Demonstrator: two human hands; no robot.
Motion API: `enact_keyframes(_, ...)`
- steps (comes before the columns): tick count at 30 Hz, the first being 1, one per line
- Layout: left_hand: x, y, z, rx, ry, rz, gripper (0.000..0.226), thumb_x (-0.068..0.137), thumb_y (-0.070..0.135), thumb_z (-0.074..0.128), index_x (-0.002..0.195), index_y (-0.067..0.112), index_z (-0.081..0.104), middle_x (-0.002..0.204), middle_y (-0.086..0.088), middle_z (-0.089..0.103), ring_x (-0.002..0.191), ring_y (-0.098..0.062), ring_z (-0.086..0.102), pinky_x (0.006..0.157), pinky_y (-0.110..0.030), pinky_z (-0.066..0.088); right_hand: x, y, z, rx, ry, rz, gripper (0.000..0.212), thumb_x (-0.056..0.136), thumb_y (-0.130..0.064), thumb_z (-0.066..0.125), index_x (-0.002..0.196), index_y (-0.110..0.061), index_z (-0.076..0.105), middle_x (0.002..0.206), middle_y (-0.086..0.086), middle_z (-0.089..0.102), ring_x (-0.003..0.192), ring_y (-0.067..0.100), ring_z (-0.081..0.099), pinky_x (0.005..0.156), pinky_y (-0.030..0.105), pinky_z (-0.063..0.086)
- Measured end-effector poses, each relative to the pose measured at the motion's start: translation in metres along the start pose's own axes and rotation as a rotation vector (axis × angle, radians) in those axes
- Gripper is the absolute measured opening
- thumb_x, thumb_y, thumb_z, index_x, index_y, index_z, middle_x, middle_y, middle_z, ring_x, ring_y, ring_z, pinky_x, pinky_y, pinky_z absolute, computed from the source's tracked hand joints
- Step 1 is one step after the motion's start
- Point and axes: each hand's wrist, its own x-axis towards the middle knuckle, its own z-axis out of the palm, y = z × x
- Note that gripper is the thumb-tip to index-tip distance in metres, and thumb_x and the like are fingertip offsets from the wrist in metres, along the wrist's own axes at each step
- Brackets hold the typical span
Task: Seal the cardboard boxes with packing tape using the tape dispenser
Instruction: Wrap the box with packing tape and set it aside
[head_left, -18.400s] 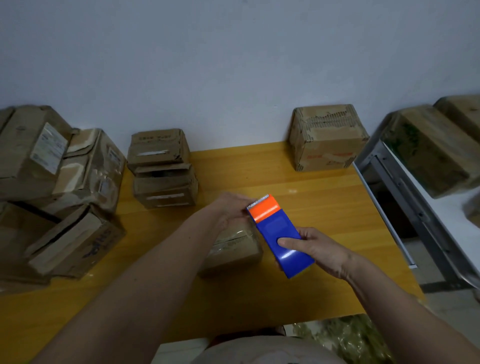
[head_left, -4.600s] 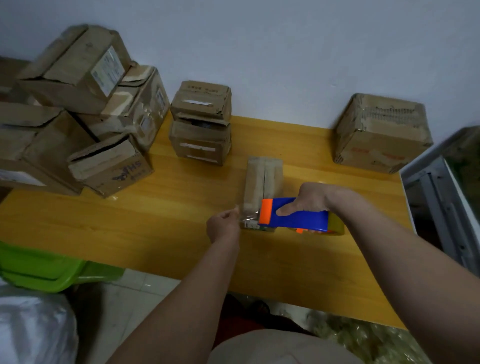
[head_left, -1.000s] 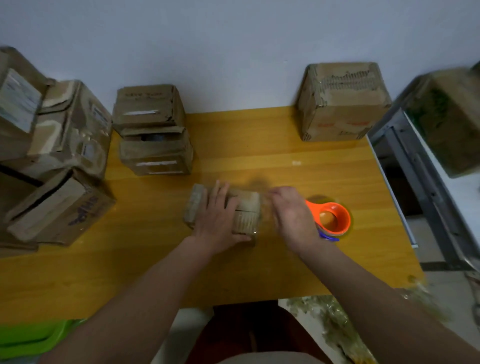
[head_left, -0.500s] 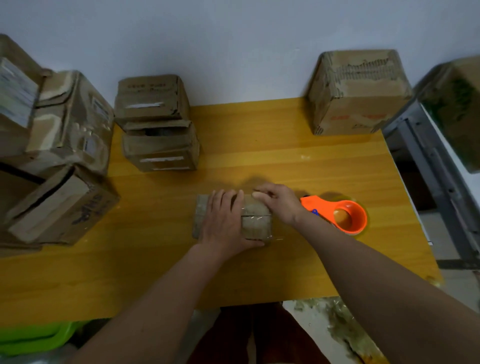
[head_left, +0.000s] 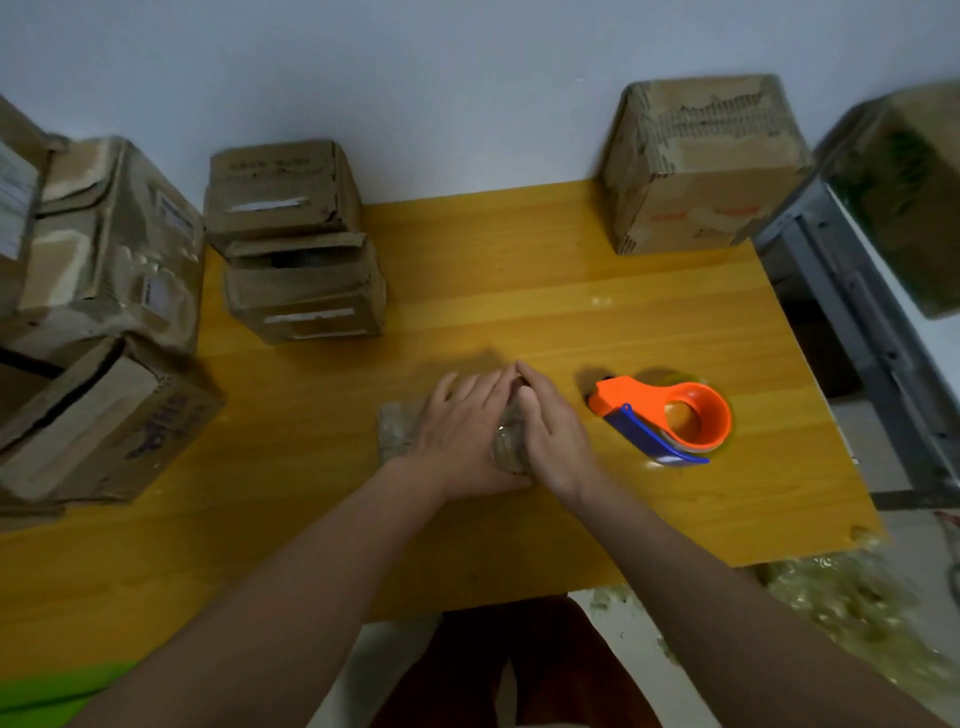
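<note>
Cardboard of the small box (head_left: 395, 428) lies under both flat hands, the right hand (head_left: 550, 428) having moved beside the left hand (head_left: 462, 431) with fingertips meeting. Right of them, untouched as before, lies the tape dispenser (head_left: 667, 415).

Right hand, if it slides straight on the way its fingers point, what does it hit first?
The right hand points up-left; the left hand fingertips already touch it. Beyond them, probably bare table, then the wall, though depth is unclear.
</note>
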Motion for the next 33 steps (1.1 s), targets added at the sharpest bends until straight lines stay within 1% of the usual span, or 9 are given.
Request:
enact_keyframes(6, -0.002, 0.004, 0.007, -0.122, 0.132, -0.015, 0.108, 0.06, 0.073, 0.055, 0.147, 0.014, 0.028, 0.143, 0.002, 0.041, 0.128, -0.018, 0.039, 0.104, -0.034, 0.026, 0.016, 0.009, 0.014, 0.067, -0.049, 0.154, 0.045, 0.103, -0.015, 0.034, 0.146, -0.002, 0.029, 0.151, 0.01, 0.033, 0.139, 0.017, 0.029, 0.108, 0.014, 0.016)
enact_keyframes(9, -0.002, -0.005, 0.006, -0.076, 0.111, 0.031, 0.112, 0.059, 0.074, 0.059, 0.147, 0.013, 0.025, 0.14, 0.001, 0.04, 0.126, -0.02, 0.039, 0.105, -0.034, 0.027, 0.021, 0.01, 0.015, 0.254, -0.028, 0.214, 0.03, 0.103, -0.013, 0.036, 0.127, -0.004, 0.05, 0.124, 0.008, 0.055, 0.117, 0.015, 0.047, 0.1, 0.019, 0.031)
enact_keyframes(12, -0.003, -0.015, 0.005, 0.003, 0.094, 0.067, 0.114, 0.061, 0.078, 0.057, 0.147, 0.012, 0.024, 0.138, -0.001, 0.04, 0.121, -0.021, 0.041, 0.102, -0.034, 0.029, 0.027, 0.016, 0.016, 0.418, -0.064, 0.299, 0.021, 0.103, -0.023, 0.039, 0.091, -0.019, 0.055, 0.087, -0.003, 0.055, 0.087, 0.011, 0.05, 0.086, 0.032, 0.04)
enact_keyframes(17, -0.006, -0.008, 0.008, 0.005, 0.164, -0.011, 0.106, 0.059, 0.077, 0.059, 0.14, 0.012, 0.038, 0.131, -0.002, 0.05, 0.116, -0.023, 0.048, 0.094, -0.035, 0.031, 0.039, 0.028, 0.016, 0.59, -0.224, 0.682, 0.065, 0.092, -0.064, 0.035, 0.114, -0.011, 0.065, 0.118, 0.011, 0.066, 0.112, 0.025, 0.061, 0.104, 0.041, 0.043)
enact_keyframes(20, -0.006, -0.009, 0.01, -0.042, 0.181, -0.104, 0.108, 0.058, 0.078, 0.058, 0.143, 0.016, 0.033, 0.136, -0.001, 0.047, 0.119, -0.023, 0.043, 0.095, -0.036, 0.027, 0.044, 0.032, 0.006, 0.445, -0.292, 0.677, 0.064, 0.097, -0.057, 0.028, 0.128, -0.01, 0.058, 0.133, 0.011, 0.056, 0.126, 0.024, 0.051, 0.112, 0.039, 0.033)
enact_keyframes(23, -0.005, -0.008, 0.01, -0.104, 0.211, -0.392, 0.118, 0.057, 0.077, 0.062, 0.149, 0.018, 0.018, 0.14, -0.002, 0.04, 0.123, -0.023, 0.037, 0.097, -0.038, 0.024, 0.031, 0.034, 0.001, 0.254, -0.011, 0.341, 0.04, 0.104, -0.027, 0.033, 0.128, -0.005, 0.057, 0.131, 0.005, 0.056, 0.126, 0.019, 0.048, 0.106, 0.021, 0.032)
enact_keyframes(26, -0.002, -0.006, 0.013, -0.107, 0.232, -0.444, 0.118, 0.06, 0.073, 0.06, 0.152, 0.022, 0.006, 0.136, -0.001, 0.041, 0.118, -0.022, 0.037, 0.093, -0.037, 0.027, 0.012, 0.02, 0.021, 0.304, 0.133, 0.17, 0.026, 0.099, -0.013, 0.046, 0.116, -0.005, 0.063, 0.106, -0.002, 0.063, 0.103, 0.008, 0.058, 0.087, 0.012, 0.041)
enact_keyframes(30, 0.001, -0.008, 0.014, -0.161, 0.242, -0.437, 0.097, 0.069, 0.064, 0.058, 0.148, 0.025, 0.017, 0.138, 0.0, 0.039, 0.122, -0.022, 0.037, 0.095, -0.038, 0.025, 0.018, 0.004, 0.055, 0.418, 0.316, 0.302, 0.017, 0.096, -0.014, 0.052, 0.091, -0.012, 0.067, 0.08, -0.009, 0.065, 0.076, 0.0, 0.056, 0.072, 0.012, 0.044)
enact_keyframes(33, 0.005, -0.027, 0.003, -0.31, 0.057, -0.373, 0.115, 0.052, 0.059, 0.076, 0.146, 0.026, 0.018, 0.138, 0.001, 0.037, 0.128, -0.022, 0.036, 0.102, -0.038, 0.027, 0.032, 0.002, 0.06, 0.691, 0.476, 0.495, 0.034, 0.096, -0.017, 0.054, 0.063, -0.019, 0.064, 0.065, -0.009, 0.065, 0.061, -0.003, 0.057, 0.065, 0.02, 0.048)
